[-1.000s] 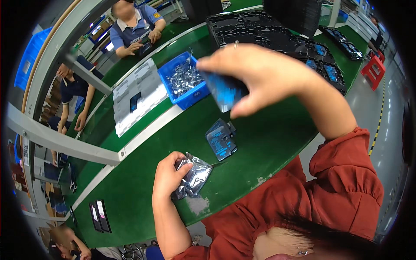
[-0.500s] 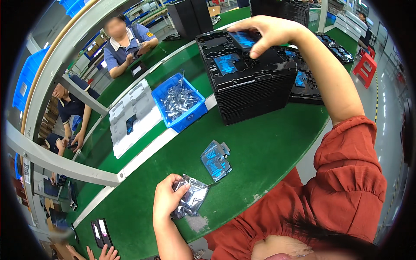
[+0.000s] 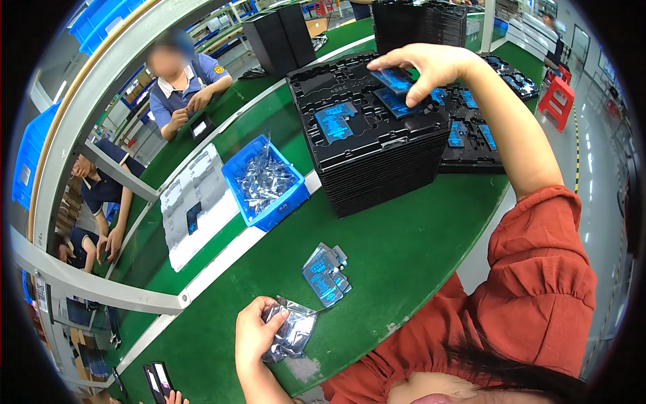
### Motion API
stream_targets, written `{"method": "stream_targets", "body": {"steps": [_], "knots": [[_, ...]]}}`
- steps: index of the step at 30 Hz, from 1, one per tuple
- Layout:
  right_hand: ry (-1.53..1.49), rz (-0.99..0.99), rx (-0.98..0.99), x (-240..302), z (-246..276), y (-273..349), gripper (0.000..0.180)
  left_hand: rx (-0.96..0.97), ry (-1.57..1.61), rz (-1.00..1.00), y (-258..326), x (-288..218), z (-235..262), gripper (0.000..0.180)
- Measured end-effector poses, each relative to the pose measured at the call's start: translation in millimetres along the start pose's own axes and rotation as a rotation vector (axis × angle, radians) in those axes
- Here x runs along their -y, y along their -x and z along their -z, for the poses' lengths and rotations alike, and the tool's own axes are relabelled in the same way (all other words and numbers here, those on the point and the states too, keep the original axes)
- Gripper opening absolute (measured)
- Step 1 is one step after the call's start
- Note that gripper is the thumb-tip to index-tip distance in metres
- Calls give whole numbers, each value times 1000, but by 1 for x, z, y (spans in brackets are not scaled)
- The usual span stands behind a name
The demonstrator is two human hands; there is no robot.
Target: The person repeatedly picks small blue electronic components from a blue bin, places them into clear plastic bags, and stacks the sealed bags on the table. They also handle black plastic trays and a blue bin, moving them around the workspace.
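Tray (image 3: 328,86), now 2 parts (image 3: 334,121), right hand (image 3: 434,71) above

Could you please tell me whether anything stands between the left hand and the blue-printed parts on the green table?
Yes, partly: the silver bag that the left hand holds lies in the gap, its upper right corner close to the blue-printed parts. Whether they touch is unclear; nothing else visible lies between.

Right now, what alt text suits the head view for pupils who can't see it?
A person's right hand holds a blue-marked dark part over a stack of black trays; the left hand holds a silvery packet at a green table.
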State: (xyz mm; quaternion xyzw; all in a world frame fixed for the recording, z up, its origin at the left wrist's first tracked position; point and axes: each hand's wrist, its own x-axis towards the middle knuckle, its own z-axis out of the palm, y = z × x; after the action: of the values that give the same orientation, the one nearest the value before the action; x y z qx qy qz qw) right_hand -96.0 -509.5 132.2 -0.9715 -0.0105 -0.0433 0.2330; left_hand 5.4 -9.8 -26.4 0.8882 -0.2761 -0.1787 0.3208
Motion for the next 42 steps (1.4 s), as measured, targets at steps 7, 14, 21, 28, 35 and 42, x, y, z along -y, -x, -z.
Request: {"method": "stream_targets", "body": {"steps": [7, 14, 21, 28, 35, 42], "knots": [[375, 10, 58, 4, -9, 11, 90, 1, -12, 4, -1, 1, -1, 25], [210, 22, 52, 10, -5, 8, 92, -9, -10, 1, 0, 0, -1, 25], [-32, 7, -153, -29, 21, -27, 94, -5, 3, 2, -2, 4, -2, 26], [90, -8, -244, -59, 15, -83, 92, 0, 1, 30, -3, 0, -2, 27], [188, 77, -7, -24, -8, -146, 81, 10, 10, 17, -3, 1, 0, 27], [155, 6, -308, -15, -2, -121, 66, 15, 15, -12, -2, 1, 2, 25]]}}
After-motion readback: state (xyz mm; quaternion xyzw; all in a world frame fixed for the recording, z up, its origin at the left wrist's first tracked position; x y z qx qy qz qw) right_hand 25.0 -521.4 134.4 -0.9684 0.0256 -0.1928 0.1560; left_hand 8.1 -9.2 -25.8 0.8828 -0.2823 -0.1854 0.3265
